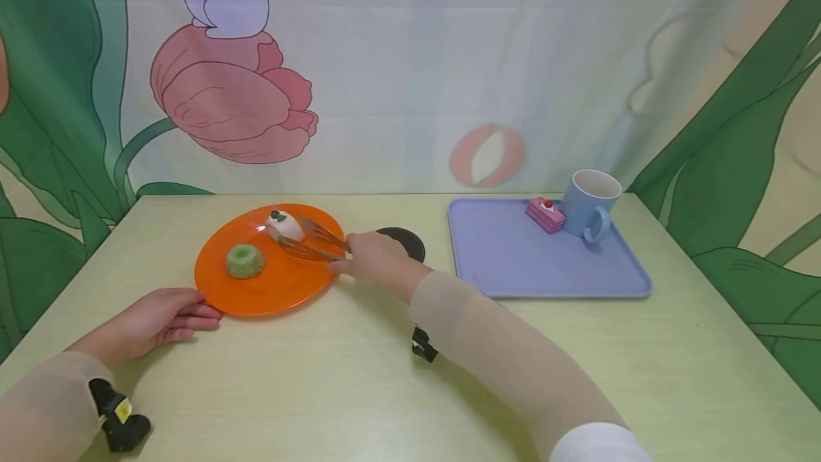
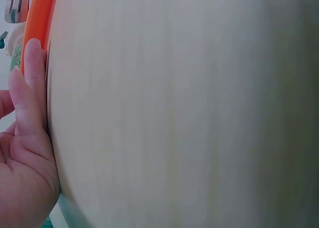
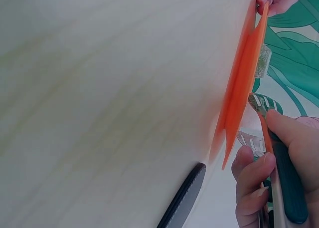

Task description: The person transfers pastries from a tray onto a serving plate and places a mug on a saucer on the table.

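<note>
On the orange plate (image 1: 301, 287) sit a small white cake (image 1: 283, 227) topped with green leaves and a green ring-shaped cake (image 1: 244, 262). My right hand (image 1: 378, 257) grips tongs (image 1: 321, 234) with fork-like ends and a dark green handle (image 3: 289, 183). Their two prongs are spread, with the tips right at the white cake's right and front sides. At the plate's near left rim, my left hand (image 1: 168, 318) holds the edge between thumb and fingers; in the left wrist view, fingertips (image 2: 34, 51) lie against the orange rim.
Partly hidden behind my right hand lies a black round disc (image 1: 407, 239). A lilac tray (image 1: 532, 262) rests at the right, carrying a pink cake slice (image 1: 546, 215) and a light blue mug (image 1: 586, 205). A printed curtain (image 1: 398, 77) hangs along the table's back edge.
</note>
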### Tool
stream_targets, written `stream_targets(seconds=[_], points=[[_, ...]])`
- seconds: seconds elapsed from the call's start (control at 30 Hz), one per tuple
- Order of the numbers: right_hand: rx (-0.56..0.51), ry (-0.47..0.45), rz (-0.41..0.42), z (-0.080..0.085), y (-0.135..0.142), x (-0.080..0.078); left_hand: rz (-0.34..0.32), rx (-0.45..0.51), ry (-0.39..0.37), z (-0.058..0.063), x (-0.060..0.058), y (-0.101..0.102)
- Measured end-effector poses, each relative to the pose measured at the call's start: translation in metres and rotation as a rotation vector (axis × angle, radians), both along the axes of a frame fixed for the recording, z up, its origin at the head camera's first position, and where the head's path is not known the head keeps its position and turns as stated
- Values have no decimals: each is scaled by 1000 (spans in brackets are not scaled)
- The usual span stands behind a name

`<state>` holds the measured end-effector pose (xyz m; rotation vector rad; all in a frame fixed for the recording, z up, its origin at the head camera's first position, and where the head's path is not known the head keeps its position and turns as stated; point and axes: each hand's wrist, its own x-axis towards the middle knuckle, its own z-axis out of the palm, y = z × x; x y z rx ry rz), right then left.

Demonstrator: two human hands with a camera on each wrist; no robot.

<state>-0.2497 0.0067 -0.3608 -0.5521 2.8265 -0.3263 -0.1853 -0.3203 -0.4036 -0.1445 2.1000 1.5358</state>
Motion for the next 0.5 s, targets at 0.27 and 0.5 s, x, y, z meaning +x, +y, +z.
stream_targets(seconds=[0.27,0.5], points=[[9,25,18,2,6,3,6,9,-7,0,0,0],[10,42,31,0,11,4,3,14,-4,2,1,0]])
